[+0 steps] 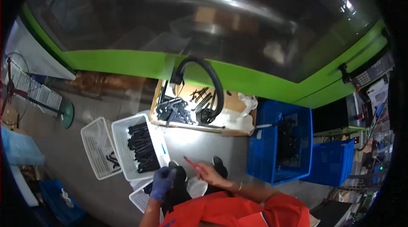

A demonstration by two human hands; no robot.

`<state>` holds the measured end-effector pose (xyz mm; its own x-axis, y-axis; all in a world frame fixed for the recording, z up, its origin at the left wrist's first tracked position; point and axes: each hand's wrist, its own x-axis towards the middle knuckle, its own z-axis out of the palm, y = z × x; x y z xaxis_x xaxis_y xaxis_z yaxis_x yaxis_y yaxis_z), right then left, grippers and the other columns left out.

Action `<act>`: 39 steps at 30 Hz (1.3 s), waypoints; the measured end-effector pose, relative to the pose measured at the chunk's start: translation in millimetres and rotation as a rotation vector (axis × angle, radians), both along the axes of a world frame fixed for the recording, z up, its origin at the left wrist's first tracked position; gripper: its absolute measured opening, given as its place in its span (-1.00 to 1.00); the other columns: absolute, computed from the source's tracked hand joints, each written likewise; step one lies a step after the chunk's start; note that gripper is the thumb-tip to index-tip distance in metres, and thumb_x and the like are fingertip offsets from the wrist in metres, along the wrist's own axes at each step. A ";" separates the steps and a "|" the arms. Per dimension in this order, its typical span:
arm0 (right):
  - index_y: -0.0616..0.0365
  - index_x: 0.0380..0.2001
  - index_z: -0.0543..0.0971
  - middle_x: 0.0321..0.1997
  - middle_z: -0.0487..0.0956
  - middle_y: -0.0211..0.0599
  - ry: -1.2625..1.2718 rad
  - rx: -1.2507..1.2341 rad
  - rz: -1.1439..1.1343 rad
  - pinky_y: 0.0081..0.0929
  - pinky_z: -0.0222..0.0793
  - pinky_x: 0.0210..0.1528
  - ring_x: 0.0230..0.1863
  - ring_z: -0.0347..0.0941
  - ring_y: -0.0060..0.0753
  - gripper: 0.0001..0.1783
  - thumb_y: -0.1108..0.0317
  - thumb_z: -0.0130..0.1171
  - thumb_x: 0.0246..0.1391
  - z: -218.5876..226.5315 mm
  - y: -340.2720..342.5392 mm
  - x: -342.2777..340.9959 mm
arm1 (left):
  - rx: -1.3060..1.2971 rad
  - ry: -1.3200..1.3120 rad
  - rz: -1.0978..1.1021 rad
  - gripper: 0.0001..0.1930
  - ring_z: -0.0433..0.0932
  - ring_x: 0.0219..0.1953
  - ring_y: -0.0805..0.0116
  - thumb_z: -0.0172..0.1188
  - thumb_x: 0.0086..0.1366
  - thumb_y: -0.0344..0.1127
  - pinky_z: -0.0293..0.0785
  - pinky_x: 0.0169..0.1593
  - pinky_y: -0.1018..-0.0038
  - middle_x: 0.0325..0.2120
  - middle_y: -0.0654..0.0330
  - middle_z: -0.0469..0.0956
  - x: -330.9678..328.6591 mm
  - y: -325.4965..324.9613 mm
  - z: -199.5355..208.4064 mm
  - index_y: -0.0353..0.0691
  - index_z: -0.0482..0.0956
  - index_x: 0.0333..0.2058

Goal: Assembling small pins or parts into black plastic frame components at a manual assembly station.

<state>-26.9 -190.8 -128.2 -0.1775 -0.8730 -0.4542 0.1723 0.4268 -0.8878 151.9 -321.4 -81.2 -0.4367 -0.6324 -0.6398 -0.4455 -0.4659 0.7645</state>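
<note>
My left hand (162,184) wears a blue-purple glove. Its fingers are drawn together, and whatever they pinch is too small to make out. Just beyond it stands a white basket (117,142) filled with long black plastic parts (142,148). My bare right hand (208,173) is closed round a slender red tool (190,161), whose tip points up and left. The tool's exact kind is too small to tell. A gap separates the two hands. Below the right hand, near my legs, is a round white container (196,187).
A lit table (238,126) ahead carries black parts (174,110) beneath a flexible black lamp (216,82). Blue bins (260,150) stand right, one holding black parts. Another white basket (91,146) lies left, near a floor fan (10,87). A green machine (263,78) spans the back.
</note>
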 end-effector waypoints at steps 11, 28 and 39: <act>0.17 -0.39 0.35 -0.60 0.37 -0.46 0.149 0.291 -0.086 -0.66 0.22 -0.49 -0.55 0.28 -0.65 -0.84 0.33 -0.12 0.22 -149.9 33.9 -45.3 | 0.188 0.066 -0.090 -0.78 0.30 -0.76 0.61 0.18 0.22 -0.20 0.22 -0.69 0.65 -0.69 0.33 0.39 -29.1 -28.2 -131.0 -0.22 0.49 -0.49; 0.21 -0.43 0.48 -0.65 0.47 -0.38 1.010 -0.086 -0.199 -0.62 0.22 -0.51 -0.63 0.28 -0.66 -0.73 0.20 0.03 0.15 -591.2 -174.7 -285.5 | 0.591 0.355 0.487 -0.87 0.32 -0.77 0.61 0.19 0.19 -0.29 0.26 -0.71 0.61 -0.68 0.32 0.41 -80.0 -39.3 -447.4 -0.20 0.53 -0.48; 0.18 -0.45 0.41 -0.61 0.52 -0.37 0.603 -0.317 -0.641 -0.62 0.17 -0.70 -0.68 0.40 -0.56 -0.86 0.39 0.16 0.04 -661.2 -304.0 -382.4 | 0.413 0.590 0.257 -0.90 0.37 -0.72 0.60 0.11 0.23 -0.38 0.32 -0.68 0.64 -0.65 0.26 0.44 -92.4 -16.3 -480.9 -0.28 0.53 -0.38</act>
